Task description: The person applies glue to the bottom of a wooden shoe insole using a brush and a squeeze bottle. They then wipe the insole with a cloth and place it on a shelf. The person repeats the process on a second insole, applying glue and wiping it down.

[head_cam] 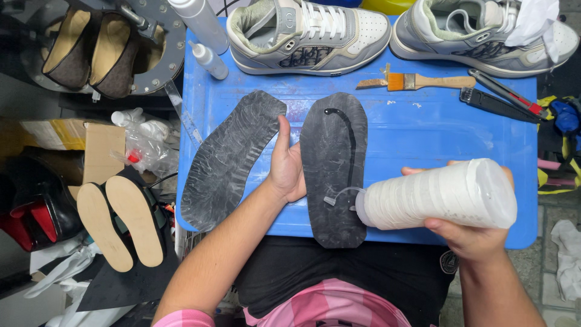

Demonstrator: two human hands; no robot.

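Note:
Two dark grey rubber sole pieces lie on a blue board (423, 136). My left hand (285, 166) rests between them, its fingers on the left edge of the right sole (331, 145); the left sole (227, 160) lies beside my thumb. My right hand (472, 233) grips a white plastic squeeze bottle (436, 194) held sideways, its nozzle over the right sole's lower part. A glossy curved line of glue (350, 136) runs along that sole.
Two grey and white sneakers (308, 33) (484, 33) stand at the board's far edge, with a brush (417, 82), pliers (502, 97) and two bottles (203, 30). Left of the board are brown shoes (91, 51), tan-soled shoes (118, 221) and a cardboard box (100, 151).

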